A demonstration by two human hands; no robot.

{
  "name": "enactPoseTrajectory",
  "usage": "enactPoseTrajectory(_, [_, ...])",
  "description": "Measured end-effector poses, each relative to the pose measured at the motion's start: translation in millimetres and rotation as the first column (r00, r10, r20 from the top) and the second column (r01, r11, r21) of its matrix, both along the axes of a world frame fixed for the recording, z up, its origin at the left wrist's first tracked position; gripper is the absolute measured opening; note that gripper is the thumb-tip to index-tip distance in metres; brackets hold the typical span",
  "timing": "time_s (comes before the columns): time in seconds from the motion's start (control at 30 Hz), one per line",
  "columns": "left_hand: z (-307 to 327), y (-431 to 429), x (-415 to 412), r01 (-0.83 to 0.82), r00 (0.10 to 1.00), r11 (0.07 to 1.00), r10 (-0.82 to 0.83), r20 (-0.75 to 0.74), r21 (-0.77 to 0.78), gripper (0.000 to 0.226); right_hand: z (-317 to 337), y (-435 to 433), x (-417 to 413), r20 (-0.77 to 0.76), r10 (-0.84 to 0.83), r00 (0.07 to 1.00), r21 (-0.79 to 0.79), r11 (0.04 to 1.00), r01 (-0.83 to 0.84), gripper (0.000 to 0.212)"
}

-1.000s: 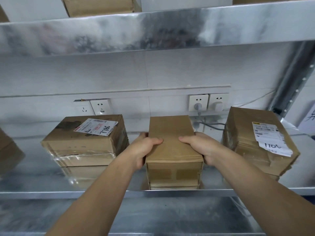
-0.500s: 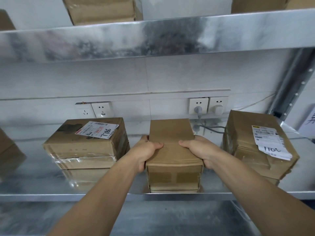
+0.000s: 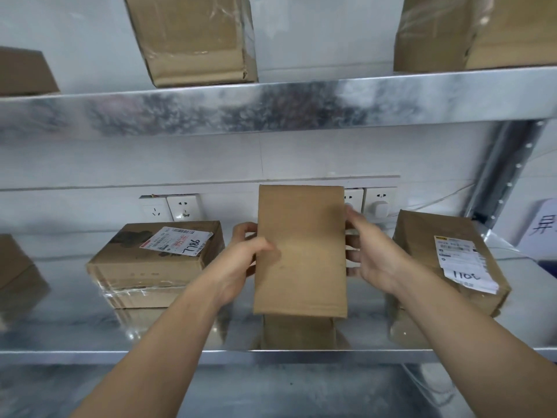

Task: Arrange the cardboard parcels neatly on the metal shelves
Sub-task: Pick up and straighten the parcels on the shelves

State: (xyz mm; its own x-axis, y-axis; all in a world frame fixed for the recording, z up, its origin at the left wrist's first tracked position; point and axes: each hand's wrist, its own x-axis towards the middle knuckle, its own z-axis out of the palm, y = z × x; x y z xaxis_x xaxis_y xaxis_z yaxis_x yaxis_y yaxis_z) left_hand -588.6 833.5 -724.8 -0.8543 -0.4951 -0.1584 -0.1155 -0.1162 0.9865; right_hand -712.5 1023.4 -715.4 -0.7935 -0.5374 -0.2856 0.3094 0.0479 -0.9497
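I hold a plain narrow cardboard parcel (image 3: 301, 251) tipped up on end above the middle metal shelf (image 3: 271, 354), its broad face towards me. My left hand (image 3: 241, 260) grips its left edge and my right hand (image 3: 373, 254) grips its right edge. The parcel's lower end hangs just above the shelf, where its reflection shows. To the left lies a labelled parcel (image 3: 156, 263) marked 786. To the right sits another labelled parcel (image 3: 446, 260) wrapped in clear tape.
The upper shelf (image 3: 271, 110) carries a taped parcel (image 3: 193, 37) and a second parcel (image 3: 470, 31); a third parcel (image 3: 24, 70) is at its far left. Wall sockets (image 3: 184, 206) and a plugged adapter (image 3: 379, 206) sit behind. A perforated upright post (image 3: 506, 182) stands right. One more parcel (image 3: 18, 273) is at the left edge.
The plain parcel lay flat on the shelf with both hands on top; now it is lifted and tipped upright. My view has tilted up, showing the parcels on the upper shelf.
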Motion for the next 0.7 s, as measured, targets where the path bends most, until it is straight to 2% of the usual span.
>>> enactPoseTrajectory(0.13, [12.3,-6.0,4.7,-0.009,1.0,0.991,0.007,0.018,0.135,0.03,9.9,6.1,-4.7,0.054,-0.035,0.998,-0.036,0.999,0.037,0.06])
enactPoseTrajectory(0.23, [20.9,-8.3,5.4,-0.028,0.997,0.983,0.014,0.077,0.182,0.05,13.2,4.4,-5.5,0.074,-0.014,0.997,-0.012,1.0,0.015,0.069])
enactPoseTrajectory(0.3, [23.8,-8.8,4.1,-0.012,0.995,0.983,-0.007,0.099,0.185,0.063,15.8,2.3,-4.6,0.067,0.0,0.998,0.008,1.0,0.0,0.064])
enactPoseTrajectory(0.37, [27.7,-6.5,3.6,0.007,0.994,0.987,-0.025,0.11,0.161,0.061,19.4,-1.0,-2.7,0.051,0.01,0.999,0.035,0.999,-0.012,0.056])
enactPoseTrajectory(0.53, [36.0,4.7,1.0,0.03,0.989,0.999,-0.034,0.141,0.025,0.031,25.8,-7.1,4.6,0.009,0.041,0.999,0.129,0.991,-0.042,0.04])
enactPoseTrajectory(0.7, [30.7,4.3,-3.9,0.019,0.984,0.999,-0.025,0.174,0.035,0.019,26.3,-8.8,6.8,-0.039,0.065,0.997,0.202,0.978,-0.056,0.021])
